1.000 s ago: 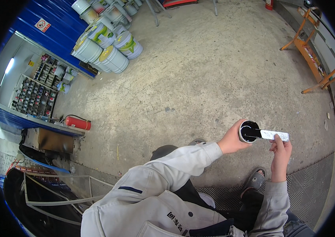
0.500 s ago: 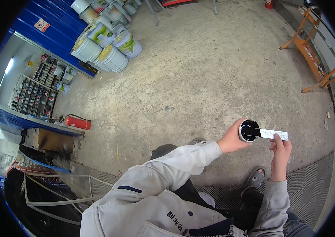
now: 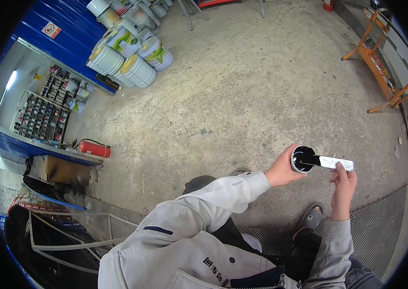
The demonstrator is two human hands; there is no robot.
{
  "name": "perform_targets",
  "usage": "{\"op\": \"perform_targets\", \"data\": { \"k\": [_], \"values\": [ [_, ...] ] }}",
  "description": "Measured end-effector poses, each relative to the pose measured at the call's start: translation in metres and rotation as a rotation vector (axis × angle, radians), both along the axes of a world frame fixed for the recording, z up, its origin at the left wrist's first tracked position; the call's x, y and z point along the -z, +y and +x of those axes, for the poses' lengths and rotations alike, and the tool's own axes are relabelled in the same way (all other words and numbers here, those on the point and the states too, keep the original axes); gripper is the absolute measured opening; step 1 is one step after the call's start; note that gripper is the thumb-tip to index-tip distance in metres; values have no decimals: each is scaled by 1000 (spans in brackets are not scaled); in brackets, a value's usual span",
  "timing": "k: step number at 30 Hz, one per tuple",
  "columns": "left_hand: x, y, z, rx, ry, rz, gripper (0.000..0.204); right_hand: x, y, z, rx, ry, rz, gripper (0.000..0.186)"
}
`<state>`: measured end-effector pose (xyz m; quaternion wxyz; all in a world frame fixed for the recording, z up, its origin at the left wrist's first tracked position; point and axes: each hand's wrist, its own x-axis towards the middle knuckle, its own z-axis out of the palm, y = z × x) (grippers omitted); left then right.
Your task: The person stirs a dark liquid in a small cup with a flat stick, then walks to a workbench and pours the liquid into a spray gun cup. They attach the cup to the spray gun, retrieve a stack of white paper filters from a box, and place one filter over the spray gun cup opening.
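Observation:
A round cup of glossy black liquid (image 3: 303, 159) is held by my left hand (image 3: 280, 167), whose fingers wrap round its side. Between the thumb and fingers of my right hand (image 3: 343, 180) is a flat stirring stick (image 3: 335, 163). Its outer part is pale and streaked, while the end over the cup is coated black. That dark end reaches across the cup's right rim into the opening; how deep it goes I cannot tell. Both hands are in front of me at the right, above the concrete floor.
Stacked paint buckets (image 3: 138, 71) stand at the far left by a blue wall (image 3: 71, 29). A red fire extinguisher (image 3: 95, 149) lies near the doorway, beyond a metal frame (image 3: 69, 248). An orange stand (image 3: 377, 67) is at the right. Grey matting (image 3: 377, 231) lies near my feet.
My right hand and the stirring stick have shifted slightly right, drawing the black end a little out of the cup. The left hand and cup stay put.

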<state>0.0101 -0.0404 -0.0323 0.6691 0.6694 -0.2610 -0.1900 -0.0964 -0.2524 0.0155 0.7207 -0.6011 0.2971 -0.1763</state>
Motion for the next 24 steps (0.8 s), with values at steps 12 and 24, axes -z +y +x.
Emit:
{"op": "perform_targets", "data": {
  "k": [12,24],
  "values": [
    [-3,1,0,16,17,26,81,0,-1,0,-33,-18,1,14],
    [-2,1,1,17,-4,33,82,-1,0,0,-46,-30,0,15]
  ]
}}
